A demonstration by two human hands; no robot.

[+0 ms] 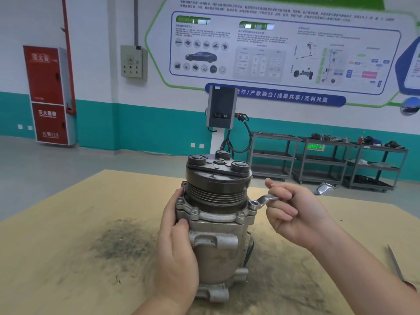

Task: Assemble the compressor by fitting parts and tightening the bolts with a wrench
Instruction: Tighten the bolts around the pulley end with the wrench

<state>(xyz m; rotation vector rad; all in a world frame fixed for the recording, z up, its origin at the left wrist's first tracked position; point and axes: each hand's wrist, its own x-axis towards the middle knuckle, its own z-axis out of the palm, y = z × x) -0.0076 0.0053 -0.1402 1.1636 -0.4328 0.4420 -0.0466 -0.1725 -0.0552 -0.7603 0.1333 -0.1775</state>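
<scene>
- Standing upright on the tan board-topped table (68,223) is the compressor (217,226), pulley end up, with a dark ribbed pulley (216,189) and a clutch plate (218,165) on top.
- Gripping the compressor's left flank, the left hand (176,253) has its thumb pressed on the front of the silver housing and its fingers wrapped round the flange behind.
- Curled round the shank of a silver wrench (268,198), the right hand (295,212) sits just to the right of the compressor, level with the flange.
- The wrench's ring end sits over a bolt (252,204) on the flange's right side; its open end (323,188) sticks out past the right hand.
- Two more flange bolts (195,210) show between the hands, facing the camera.
- A dark grimy smear (122,244) spreads on the table left of the left hand.
- Scissors (397,269) with a red handle lie at the table edge, well to the right of the right forearm.
</scene>
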